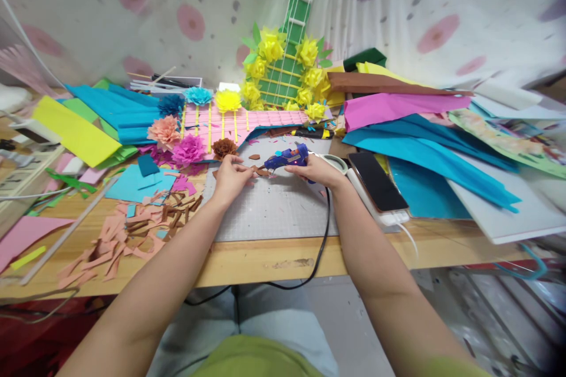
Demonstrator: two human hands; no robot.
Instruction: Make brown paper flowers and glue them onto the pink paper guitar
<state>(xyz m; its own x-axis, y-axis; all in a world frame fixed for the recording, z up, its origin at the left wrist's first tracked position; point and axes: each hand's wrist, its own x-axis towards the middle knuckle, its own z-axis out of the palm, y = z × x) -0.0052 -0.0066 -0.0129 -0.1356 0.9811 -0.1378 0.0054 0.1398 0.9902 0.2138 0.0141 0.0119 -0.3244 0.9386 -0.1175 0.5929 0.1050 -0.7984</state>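
Note:
My right hand [322, 171] is wrapped round a blue hot glue gun [286, 156], its nozzle pointing left and a black cord hanging from the handle. Just left of the nozzle, my left hand [233, 178] pinches a small brown paper petal [260, 171]. Nozzle and petal are very close; whether they touch I cannot tell. Another brown petal [254, 156] lies flat behind them on the grey cutting mat [269, 218]. A brown paper flower [224, 148] sits right behind my left hand, at the front edge of a pink paper guitar shape [212, 126] bearing several coloured flowers.
Paper scraps [115, 230] cover the table at left. A green guitar shape with yellow flowers [283, 79] leans at the back. On the right are a phone [378, 181] on a white power strip, tape rolls and folded coloured paper [424, 141].

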